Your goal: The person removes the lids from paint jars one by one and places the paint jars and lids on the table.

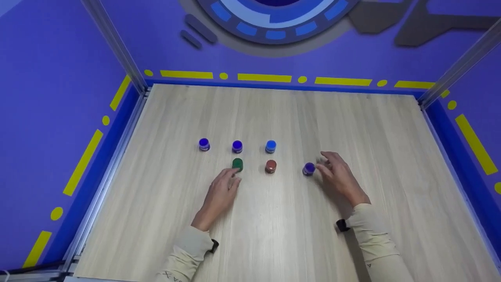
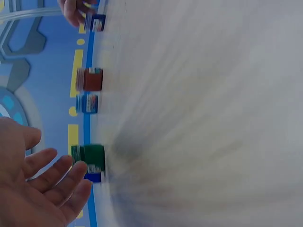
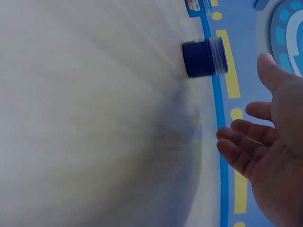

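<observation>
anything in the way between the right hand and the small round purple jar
Nothing visible stands between the right hand and the small, round, clear-lidded purple jar; the right wrist view shows an open gap.

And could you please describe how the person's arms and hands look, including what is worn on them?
The left hand and right hand are bare, without gloves. The left sleeve and right sleeve are long, pale beige, with small dark markings. A black object shows at each wrist.
</observation>
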The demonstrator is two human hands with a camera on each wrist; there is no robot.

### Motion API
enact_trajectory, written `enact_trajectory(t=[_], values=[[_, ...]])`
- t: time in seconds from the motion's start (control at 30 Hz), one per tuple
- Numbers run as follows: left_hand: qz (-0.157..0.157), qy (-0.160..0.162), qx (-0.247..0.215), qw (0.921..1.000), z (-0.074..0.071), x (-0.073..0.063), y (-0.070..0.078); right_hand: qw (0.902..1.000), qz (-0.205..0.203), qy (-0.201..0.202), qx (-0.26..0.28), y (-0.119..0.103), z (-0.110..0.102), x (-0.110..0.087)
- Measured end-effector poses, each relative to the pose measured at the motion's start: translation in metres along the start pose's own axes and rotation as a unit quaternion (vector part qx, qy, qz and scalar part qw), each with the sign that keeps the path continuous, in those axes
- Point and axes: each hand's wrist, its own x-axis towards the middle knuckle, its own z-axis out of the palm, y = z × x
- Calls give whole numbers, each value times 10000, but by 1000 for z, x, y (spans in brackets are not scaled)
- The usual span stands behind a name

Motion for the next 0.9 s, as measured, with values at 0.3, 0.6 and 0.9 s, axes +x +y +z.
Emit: enact_trajectory(t=[0.3,0.6,0.9], values=[[362,-517,113,9979,28,-6,13,9991,0,-408,-105,-13,20,6],[582,-634,47,9963,41,-1,22,9987,-408,-275,-122,-22,32,4],[550,-837,-58,9950,51,-2,32,9965,-700,-420,-181,-35,41,-6]])
